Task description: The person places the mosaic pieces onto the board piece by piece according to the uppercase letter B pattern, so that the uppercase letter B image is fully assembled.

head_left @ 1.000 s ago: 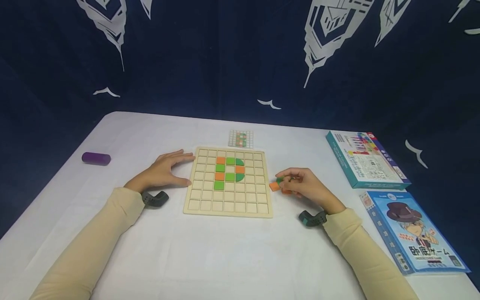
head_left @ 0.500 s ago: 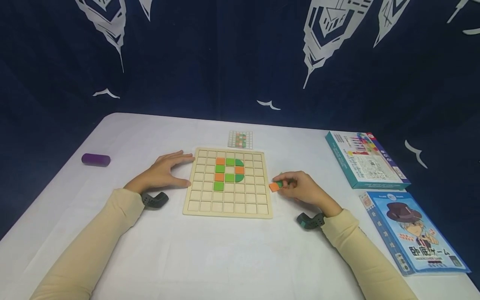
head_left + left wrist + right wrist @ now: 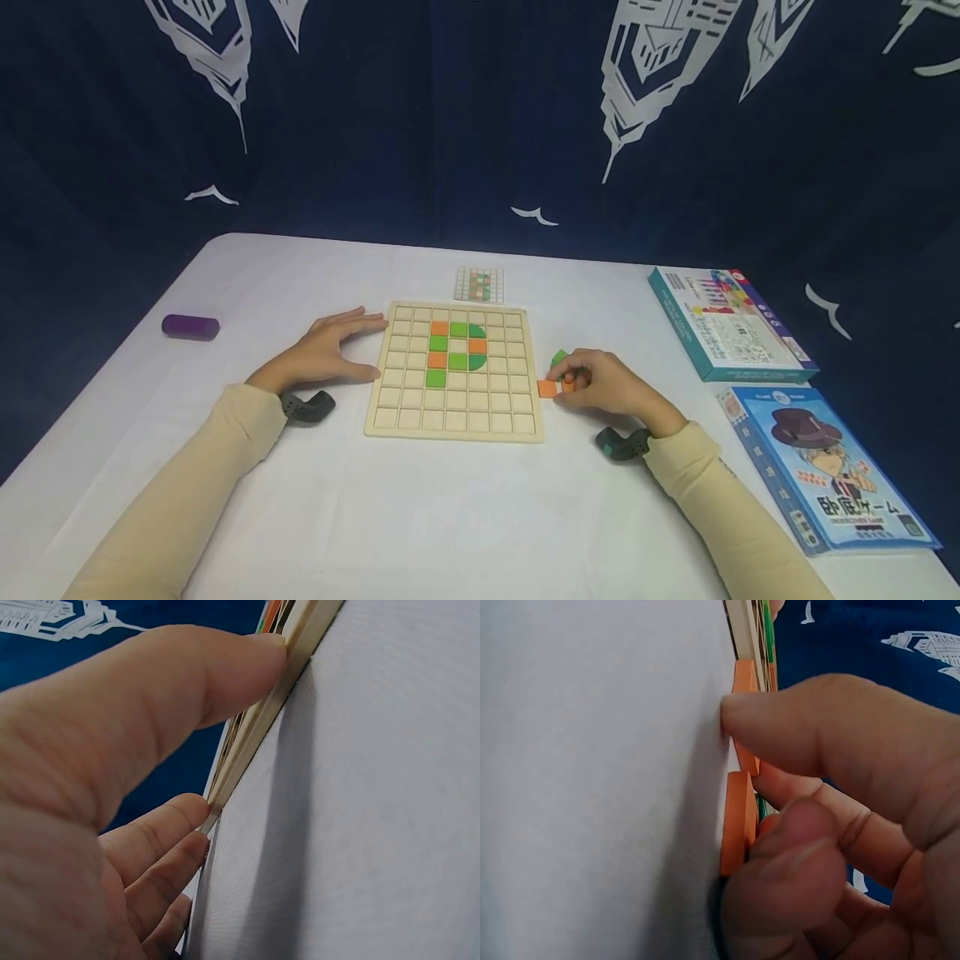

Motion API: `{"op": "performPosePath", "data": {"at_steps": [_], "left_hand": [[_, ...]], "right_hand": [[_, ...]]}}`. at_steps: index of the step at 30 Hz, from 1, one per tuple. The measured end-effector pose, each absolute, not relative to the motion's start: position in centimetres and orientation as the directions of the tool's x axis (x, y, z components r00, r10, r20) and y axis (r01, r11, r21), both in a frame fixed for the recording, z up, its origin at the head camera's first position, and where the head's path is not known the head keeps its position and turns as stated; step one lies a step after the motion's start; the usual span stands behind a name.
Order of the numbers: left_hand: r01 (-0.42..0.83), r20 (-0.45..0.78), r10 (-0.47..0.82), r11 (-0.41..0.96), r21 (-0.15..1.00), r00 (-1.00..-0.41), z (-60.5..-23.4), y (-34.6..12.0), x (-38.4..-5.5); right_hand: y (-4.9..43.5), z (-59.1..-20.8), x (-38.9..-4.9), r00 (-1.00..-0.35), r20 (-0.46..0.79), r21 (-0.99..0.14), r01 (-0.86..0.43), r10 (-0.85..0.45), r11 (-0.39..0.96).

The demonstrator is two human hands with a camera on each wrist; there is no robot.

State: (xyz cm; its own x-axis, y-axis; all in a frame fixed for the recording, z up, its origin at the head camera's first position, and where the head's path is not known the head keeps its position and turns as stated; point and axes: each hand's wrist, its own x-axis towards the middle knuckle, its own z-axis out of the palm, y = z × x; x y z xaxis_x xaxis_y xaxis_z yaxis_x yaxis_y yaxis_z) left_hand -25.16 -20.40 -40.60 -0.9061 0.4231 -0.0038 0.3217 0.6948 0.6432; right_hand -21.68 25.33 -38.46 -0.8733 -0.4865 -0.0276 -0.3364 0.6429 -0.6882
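- Person's left grip (image 3: 322, 348): no change over half a second; fingers spread apart, touching the left edge of the board (image 3: 454, 435).
- Fill of the board matches then, so I judge the work no further along there.
- The right grip (image 3: 606, 385), right of the board, has shifted; more of a loose light green tile (image 3: 558, 357) now shows beyond it. I read this as choosing, not placing. Curled fingers and thumb stand about two orange tiles (image 3: 547, 389); clamped or not, I cannot tell.
- My count: one purple cylinder (image 3: 191, 327); on the board three orange squares (image 3: 437, 360), four light green squares (image 3: 436, 378), two dark green quarter-rounds (image 3: 477, 362); one card (image 3: 480, 285) beyond; loose on the bench (image 3: 450, 517), two orange, one light green, others possibly hidden; one teal-edged box (image 3: 742, 333), one blue box (image 3: 840, 492).
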Motion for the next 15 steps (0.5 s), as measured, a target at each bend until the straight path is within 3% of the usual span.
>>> {"op": "performPosePath", "data": {"at_steps": [8, 15], "left_hand": [[0.317, 0.003, 0.411, 0.699, 0.641, -0.912, -40.83, -20.37, -25.29], [0.321, 0.007, 0.413, 0.697, 0.641, -0.911, -40.84, -20.32, -25.24]], "right_hand": [[25.39, -38.21, -21.59, -0.873, -0.035, -0.703, -0.325, -0.487, 0.632], [25.42, -37.65, -21.52, -0.886, -0.074, -0.779, -0.236, -0.459, 0.581]]}}
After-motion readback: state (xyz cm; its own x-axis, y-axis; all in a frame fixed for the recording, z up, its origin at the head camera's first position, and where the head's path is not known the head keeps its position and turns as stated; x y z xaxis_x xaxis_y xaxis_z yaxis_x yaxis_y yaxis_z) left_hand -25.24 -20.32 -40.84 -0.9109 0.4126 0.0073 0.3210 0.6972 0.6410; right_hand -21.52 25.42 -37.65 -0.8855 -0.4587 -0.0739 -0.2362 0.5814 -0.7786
